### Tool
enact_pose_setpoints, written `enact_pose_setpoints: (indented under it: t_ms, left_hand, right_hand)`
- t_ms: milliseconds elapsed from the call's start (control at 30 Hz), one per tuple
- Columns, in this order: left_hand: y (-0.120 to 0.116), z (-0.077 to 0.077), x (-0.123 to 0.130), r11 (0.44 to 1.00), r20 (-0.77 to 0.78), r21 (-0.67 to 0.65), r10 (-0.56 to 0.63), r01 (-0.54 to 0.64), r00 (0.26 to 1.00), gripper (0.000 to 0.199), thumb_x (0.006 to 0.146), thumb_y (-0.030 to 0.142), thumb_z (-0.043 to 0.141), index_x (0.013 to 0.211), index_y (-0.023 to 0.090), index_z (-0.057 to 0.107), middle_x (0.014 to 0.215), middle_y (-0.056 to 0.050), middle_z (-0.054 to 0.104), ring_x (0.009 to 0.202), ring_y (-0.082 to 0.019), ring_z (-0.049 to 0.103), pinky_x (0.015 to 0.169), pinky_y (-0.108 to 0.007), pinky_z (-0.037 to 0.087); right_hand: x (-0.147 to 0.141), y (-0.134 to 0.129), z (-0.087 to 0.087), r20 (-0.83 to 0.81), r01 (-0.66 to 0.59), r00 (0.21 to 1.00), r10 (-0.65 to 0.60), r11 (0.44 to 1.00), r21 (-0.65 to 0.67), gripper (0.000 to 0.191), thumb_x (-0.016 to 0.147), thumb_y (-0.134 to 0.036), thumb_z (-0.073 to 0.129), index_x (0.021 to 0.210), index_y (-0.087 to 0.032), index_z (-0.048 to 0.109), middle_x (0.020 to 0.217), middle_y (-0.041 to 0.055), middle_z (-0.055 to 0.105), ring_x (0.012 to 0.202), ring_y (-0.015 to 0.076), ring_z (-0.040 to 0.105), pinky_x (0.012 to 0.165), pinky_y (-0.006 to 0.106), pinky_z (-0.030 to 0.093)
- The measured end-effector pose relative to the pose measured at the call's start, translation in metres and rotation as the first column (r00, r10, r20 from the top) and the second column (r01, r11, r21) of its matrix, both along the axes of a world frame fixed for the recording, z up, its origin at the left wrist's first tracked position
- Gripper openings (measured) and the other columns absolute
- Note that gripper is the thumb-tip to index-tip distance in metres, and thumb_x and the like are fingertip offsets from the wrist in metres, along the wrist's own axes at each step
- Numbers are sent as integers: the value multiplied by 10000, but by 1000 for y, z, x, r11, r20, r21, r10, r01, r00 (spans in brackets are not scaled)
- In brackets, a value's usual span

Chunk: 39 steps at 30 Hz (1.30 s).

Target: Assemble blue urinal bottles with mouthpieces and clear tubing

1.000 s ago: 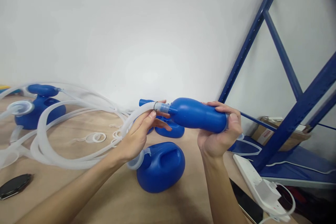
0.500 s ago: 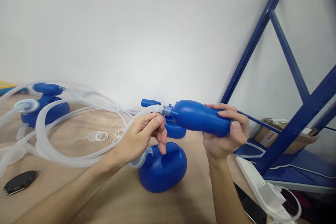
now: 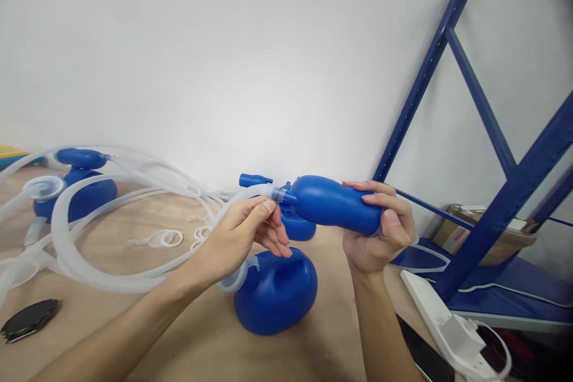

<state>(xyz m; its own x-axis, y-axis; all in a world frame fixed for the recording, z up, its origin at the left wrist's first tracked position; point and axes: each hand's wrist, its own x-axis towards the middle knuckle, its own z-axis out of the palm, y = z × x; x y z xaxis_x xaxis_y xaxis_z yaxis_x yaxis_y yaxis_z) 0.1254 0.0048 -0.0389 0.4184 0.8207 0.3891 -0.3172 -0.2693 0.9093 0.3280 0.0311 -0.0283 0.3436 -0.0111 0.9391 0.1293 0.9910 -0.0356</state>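
My right hand [image 3: 380,230] wraps round the wide end of a smooth blue hollow bulb-shaped piece [image 3: 335,203], held above the table with its nozzle to the left. The nozzle is joined to a translucent corrugated hose [image 3: 255,192] by a clear connector [image 3: 281,194]. A thin wire clip [image 3: 278,196] loops round this joint. Thumb and forefinger of my left hand [image 3: 250,224] pinch at the clip just below the hose, the other fingers loosely curled. Below stands a blue plastic jug [image 3: 277,292] with a handle recess and a translucent cap [image 3: 235,279].
More hose [image 3: 67,239] coils across the left of the table, beside another blue jug [image 3: 85,194]. White rings [image 3: 168,239] and a dark oval object [image 3: 29,319] lie there. At right are a power strip [image 3: 441,322], a phone [image 3: 421,349] and a blue shelf frame [image 3: 487,215].
The view has shifted slightly. The bulb-shaped piece has moved a little left and down in view. My left fingers have spread slightly, and the wire clip round the joint shows more clearly.
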Motion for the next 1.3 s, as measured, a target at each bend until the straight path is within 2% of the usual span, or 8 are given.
enact_pose_setpoints:
  t_ms: [200, 300, 367, 533, 633, 967, 1200, 1300]
  left_hand:
    - [-1, 3, -16, 951, -207, 243, 243, -191, 948, 423, 993, 547, 533, 927, 166, 705, 844, -62, 737, 697, -190, 733, 654, -289, 596]
    - [-1, 7, -30, 654, -139, 588, 661, -476, 737, 316, 940, 499, 651, 1012, 204, 738, 854, -55, 724, 793, -214, 692, 713, -305, 555]
    - [1, 10, -37, 490, -103, 739, 761, -463, 641, 369, 908, 480, 703, 1183, 235, 723, 1049, -76, 729, 975, -253, 667, 831, -332, 537]
    - [9, 9, -40, 633, -302, 754, 574, -178, 762, 355, 1039, 401, 494, 1269, 207, 682, 1039, -68, 749, 864, -202, 679, 785, -287, 503]
    - [12, 9, -40, 642, -315, 753, 546, -145, 776, 305, 1024, 387, 521, 1108, 193, 741, 942, -55, 758, 788, -188, 663, 725, -270, 479]
    - [4, 15, -34, 898, -222, 392, 306, -203, 926, 230, 866, 394, 752, 827, 171, 794, 717, -53, 734, 711, -194, 671, 659, -274, 519]
    - [-3, 19, -38, 741, -277, 615, 523, -270, 806, 226, 929, 379, 662, 896, 215, 815, 714, -30, 724, 626, -167, 622, 533, -230, 442]
    - [-4, 20, -40, 748, -264, 595, 529, -295, 806, 255, 917, 396, 668, 810, 204, 797, 693, -36, 715, 637, -185, 642, 541, -235, 462]
  right_hand:
    - [2, 0, 3, -146, 20, 989, -30, 997, -74, 270, 864, -241, 460, 745, -227, 702, 820, 24, 709, 736, 235, 706, 722, 451, 576]
    - [5, -2, 6, -160, 42, 985, -64, 989, -141, 252, 866, -282, 473, 721, -231, 673, 805, 22, 697, 734, 237, 700, 733, 453, 574]
    - [4, -3, 6, -146, 9, 989, -36, 983, -184, 265, 876, -310, 473, 718, -230, 670, 804, 24, 700, 737, 237, 700, 729, 443, 572]
    - [-2, -6, 5, -123, -73, 992, 37, 950, -304, 294, 892, -336, 481, 743, -217, 704, 814, 33, 710, 758, 231, 703, 753, 421, 567]
    - [-1, -8, 5, -113, -104, 992, 64, 915, -390, 287, 883, -343, 504, 747, -211, 719, 821, 38, 718, 749, 229, 704, 731, 409, 575]
    - [-1, -17, 12, -168, -131, 982, 82, 943, -307, 254, 829, -336, 540, 684, -208, 704, 760, 27, 691, 680, 223, 711, 669, 392, 572]
    - [1, -13, 9, -113, -117, 991, 76, 901, -419, 254, 879, -341, 559, 731, -213, 721, 815, 28, 711, 745, 220, 718, 736, 398, 590]
    - [-3, -10, 6, -123, -145, 988, 99, 878, -457, 266, 885, -356, 563, 733, -215, 729, 833, 29, 718, 783, 219, 710, 749, 385, 587]
